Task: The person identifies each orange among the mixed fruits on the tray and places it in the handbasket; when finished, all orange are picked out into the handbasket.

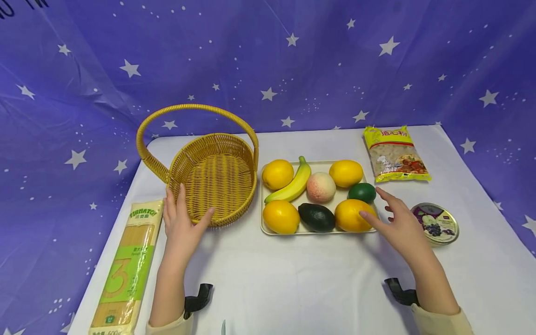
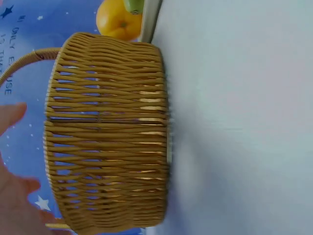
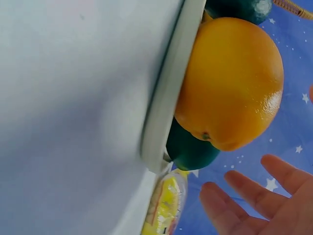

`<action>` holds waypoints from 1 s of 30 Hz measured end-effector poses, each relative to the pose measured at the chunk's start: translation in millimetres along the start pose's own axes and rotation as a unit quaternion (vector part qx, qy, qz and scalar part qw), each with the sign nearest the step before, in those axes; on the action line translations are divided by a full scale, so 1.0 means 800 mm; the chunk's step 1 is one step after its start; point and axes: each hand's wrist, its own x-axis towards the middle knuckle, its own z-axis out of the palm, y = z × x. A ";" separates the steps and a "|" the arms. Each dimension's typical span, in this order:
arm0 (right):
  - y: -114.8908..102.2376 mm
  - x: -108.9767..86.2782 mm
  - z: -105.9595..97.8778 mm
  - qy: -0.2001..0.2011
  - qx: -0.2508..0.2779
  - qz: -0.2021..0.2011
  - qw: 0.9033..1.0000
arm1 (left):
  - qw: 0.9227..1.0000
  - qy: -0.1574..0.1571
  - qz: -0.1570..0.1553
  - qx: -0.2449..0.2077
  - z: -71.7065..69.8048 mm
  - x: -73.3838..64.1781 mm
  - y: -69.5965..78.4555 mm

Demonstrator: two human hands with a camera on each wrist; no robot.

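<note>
My left hand (image 1: 183, 232) is at the near-left rim of a yellow wicker basket (image 1: 219, 181), fingers spread and holding nothing; I cannot tell if they touch it. The basket's woven side (image 2: 107, 132) fills the middle of the left wrist view. On a cream tray (image 1: 311, 233) lie several oranges, a banana (image 1: 293, 184), a peach (image 1: 321, 187), a dark green avocado (image 1: 317, 217) and a smaller green fruit (image 1: 362, 192). Beside the tray's right end, my right hand (image 1: 402, 230) has thumb and fingers apart around the near-right orange (image 1: 353, 215). In the right wrist view, a gap separates its fingers from that orange (image 3: 232, 83).
A long spaghetti pack (image 1: 127, 270) lies left of the left hand. At the back right is a yellow bag of pasta (image 1: 397, 156), and a round tin (image 1: 435, 223) sits right of the right hand. Behind the white table (image 1: 301, 279) hangs a purple starry cloth (image 1: 268, 60).
</note>
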 end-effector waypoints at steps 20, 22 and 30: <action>0.015 0.008 0.025 -0.045 0.112 0.018 0.993 | 0.977 -0.017 -0.091 -0.194 0.010 0.004 -0.027; 0.015 0.009 0.026 -0.049 0.117 0.025 0.992 | 0.974 -0.019 -0.092 -0.205 0.011 0.003 -0.029; 0.016 0.014 0.031 -0.069 0.109 0.029 0.991 | 0.971 -0.021 -0.083 -0.223 0.014 0.004 -0.036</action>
